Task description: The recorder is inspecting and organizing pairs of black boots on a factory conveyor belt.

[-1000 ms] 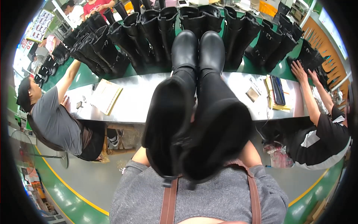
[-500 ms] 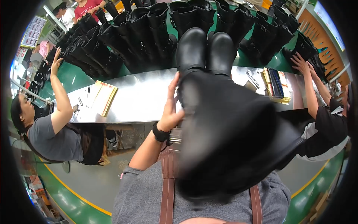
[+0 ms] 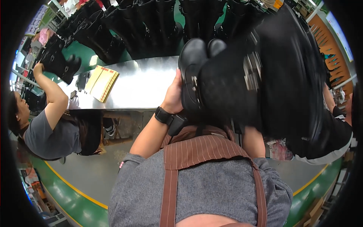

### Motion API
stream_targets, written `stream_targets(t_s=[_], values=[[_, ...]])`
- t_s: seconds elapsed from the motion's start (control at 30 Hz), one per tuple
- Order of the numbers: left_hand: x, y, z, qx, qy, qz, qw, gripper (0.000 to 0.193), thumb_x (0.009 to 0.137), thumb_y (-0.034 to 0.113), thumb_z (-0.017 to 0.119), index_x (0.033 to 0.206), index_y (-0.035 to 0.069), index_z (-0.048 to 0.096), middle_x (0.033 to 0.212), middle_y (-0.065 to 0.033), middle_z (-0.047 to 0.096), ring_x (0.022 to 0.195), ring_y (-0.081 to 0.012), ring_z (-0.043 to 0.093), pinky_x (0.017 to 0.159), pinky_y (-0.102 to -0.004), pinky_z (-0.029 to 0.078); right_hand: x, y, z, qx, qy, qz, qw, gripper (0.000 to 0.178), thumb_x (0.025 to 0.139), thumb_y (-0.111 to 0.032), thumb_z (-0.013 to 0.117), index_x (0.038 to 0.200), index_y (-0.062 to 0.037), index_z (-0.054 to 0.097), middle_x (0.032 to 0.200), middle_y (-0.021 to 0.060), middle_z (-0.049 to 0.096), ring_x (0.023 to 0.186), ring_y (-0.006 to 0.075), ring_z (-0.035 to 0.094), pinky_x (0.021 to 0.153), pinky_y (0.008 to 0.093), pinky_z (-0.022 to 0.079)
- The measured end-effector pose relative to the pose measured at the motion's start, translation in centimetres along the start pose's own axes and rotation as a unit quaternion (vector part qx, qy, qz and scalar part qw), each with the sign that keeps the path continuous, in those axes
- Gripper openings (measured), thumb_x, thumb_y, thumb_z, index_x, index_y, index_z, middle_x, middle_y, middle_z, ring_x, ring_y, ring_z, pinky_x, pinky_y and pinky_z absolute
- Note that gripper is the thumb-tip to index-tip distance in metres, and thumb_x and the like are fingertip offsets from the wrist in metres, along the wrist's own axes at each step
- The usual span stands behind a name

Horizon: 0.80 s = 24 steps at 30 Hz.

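Note:
A pair of tall black boots (image 3: 230,89) with metal buckles is held up over the near edge of the bench, toes pointing away. Their shafts spread to the upper right and are smeared by motion. My left hand (image 3: 174,94) grips the side of the left boot around its foot and ankle, fingers along the leather. A dark band circles that wrist. Of my right arm only the forearm (image 3: 253,142) shows, below the boots; the boots hide my right hand and its fingers.
The shiny metal bench (image 3: 147,79) bears a stack of yellow cards (image 3: 102,84). Several black boots (image 3: 140,34) stand along the green surface behind. At left a co-worker lifts black boots (image 3: 60,62); at right another co-worker's arm (image 3: 329,99) shows partly behind my boots.
The boots' shafts have swung up from in front of my chest to the upper right, baring buckles. The left co-worker's raised hand now holds boots. The bench's right part is now covered from view.

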<state>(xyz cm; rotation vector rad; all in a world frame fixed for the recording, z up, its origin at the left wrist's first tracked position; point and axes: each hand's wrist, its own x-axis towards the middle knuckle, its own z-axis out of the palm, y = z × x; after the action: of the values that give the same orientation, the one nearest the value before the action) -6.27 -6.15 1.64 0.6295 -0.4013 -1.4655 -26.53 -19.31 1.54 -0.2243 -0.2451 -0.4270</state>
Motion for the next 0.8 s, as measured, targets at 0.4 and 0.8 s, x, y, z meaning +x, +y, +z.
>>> stream_targets(t_s=[0.4, 0.8], values=[[-2.5, 0.9, -0.3, -0.095, -0.024, 0.142, 0.985, 0.059, 0.097, 0.049, 0.043, 0.14, 0.008, 0.037, 0.138, -0.0093, 0.05, 0.126, -0.0241, 0.049, 0.106, -0.0407, 0.038, -0.1, 2.4, 1.6, -0.093, 0.156, -0.098, 0.979, 0.045, 0.099, -0.035, 0.048, 0.135, -0.0083, 0.044, 0.139, 0.0125, 0.048, 0.127, 0.029, 0.048, 0.108, 0.0473, 0.039], [-3.2, 1.4, 0.2, -0.062, 0.076, 0.171, 0.98, 0.058, 0.095, 0.048, 0.049, 0.137, 0.009, 0.041, 0.135, -0.0065, 0.053, 0.123, -0.0221, 0.052, 0.102, -0.0386, 0.042, 0.7, 3.5, 3.2, -0.243, 0.232, -0.126, 0.933, 0.048, 0.098, -0.038, 0.05, 0.132, -0.0052, 0.045, 0.129, 0.0109, 0.054, 0.116, 0.0247, 0.055, 0.101, 0.0427, 0.043]])
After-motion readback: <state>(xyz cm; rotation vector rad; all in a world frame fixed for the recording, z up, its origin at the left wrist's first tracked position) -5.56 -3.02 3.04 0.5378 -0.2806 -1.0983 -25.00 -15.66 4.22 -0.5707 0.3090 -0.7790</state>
